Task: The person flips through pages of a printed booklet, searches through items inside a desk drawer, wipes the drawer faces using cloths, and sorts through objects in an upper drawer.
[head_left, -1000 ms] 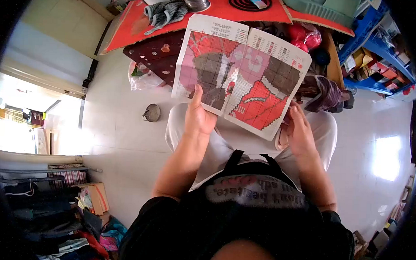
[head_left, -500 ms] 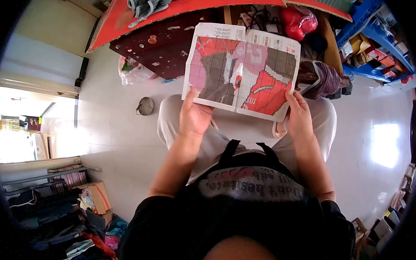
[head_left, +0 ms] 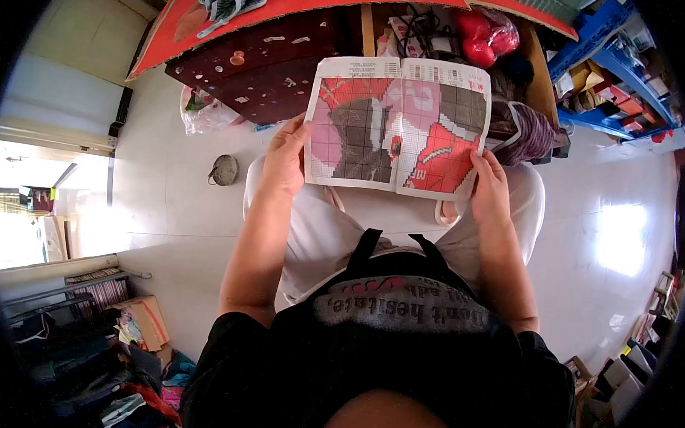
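Spread out above my lap is a cross-stitch pattern sheet [head_left: 421, 134], creased down the middle, its gridded chart printed in red, pink, dark grey and white. My left hand [head_left: 287, 153] grips its left edge, partly hidden behind the paper. At the lower right edge, my right hand [head_left: 490, 184] pinches the sheet with the thumb on the printed side. Beyond the sheet's top edge is an open drawer [head_left: 368, 30] holding cables and a red item in clear plastic [head_left: 487, 39].
A dark red cabinet [head_left: 268, 64] with a red top [head_left: 163, 45] stands ahead. Striped purple cloth [head_left: 536, 134] hangs at the drawer's right, near blue shelving [head_left: 589, 53]. On the floor lie a round metal object [head_left: 224, 170] and a plastic bag [head_left: 204, 117]. Clothes [head_left: 81, 356] are piled lower left.
My left hand has moved from the sheet's lower left corner up along its left edge. The sheet now lies straighter and slightly lower in view. My right hand keeps its pinch.
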Demonstrator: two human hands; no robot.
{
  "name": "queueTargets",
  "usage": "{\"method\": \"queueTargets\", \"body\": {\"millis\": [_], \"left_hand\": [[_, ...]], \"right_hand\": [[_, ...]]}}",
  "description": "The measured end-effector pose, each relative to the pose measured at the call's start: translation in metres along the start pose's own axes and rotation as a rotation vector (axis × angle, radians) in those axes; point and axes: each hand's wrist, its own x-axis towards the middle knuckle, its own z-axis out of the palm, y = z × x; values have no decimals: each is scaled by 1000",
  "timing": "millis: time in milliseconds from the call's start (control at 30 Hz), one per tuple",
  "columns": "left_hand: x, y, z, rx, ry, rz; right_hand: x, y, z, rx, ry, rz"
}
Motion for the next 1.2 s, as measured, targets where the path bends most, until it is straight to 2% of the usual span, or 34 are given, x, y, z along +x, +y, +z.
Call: {"method": "queueTargets", "body": {"millis": [67, 167, 367, 500, 567, 933, 1033, 1100, 1133, 1200], "left_hand": [[1, -8, 2, 55, 124, 85], [3, -16, -3, 91, 76, 177], [3, -20, -5, 76, 141, 238], [0, -24, -11, 100, 137, 255], [4, -26, -19, 135, 145, 298], [1, -22, -7, 76, 116, 251], [2, -21, -10, 105, 128, 257], [4, -26, -23, 122, 144, 253], [2, -23, -12, 100, 169, 260], [0, -22, -6, 62, 166, 246]], "right_hand": [[0, 0, -1, 12, 5, -20], [1, 2, -3, 29, 44, -20], [6, 8, -7, 88, -37, -39], [8, 13, -13, 7, 88, 6], [10, 15, -11, -20, 2, -58], [7, 9, -6, 87, -85, -42], [8, 10, -8, 93, -12, 22], [5, 9, -6, 49, 62, -17], [6, 8, -7, 82, 107, 61], [2, 2, 3, 114, 82, 44]]}}
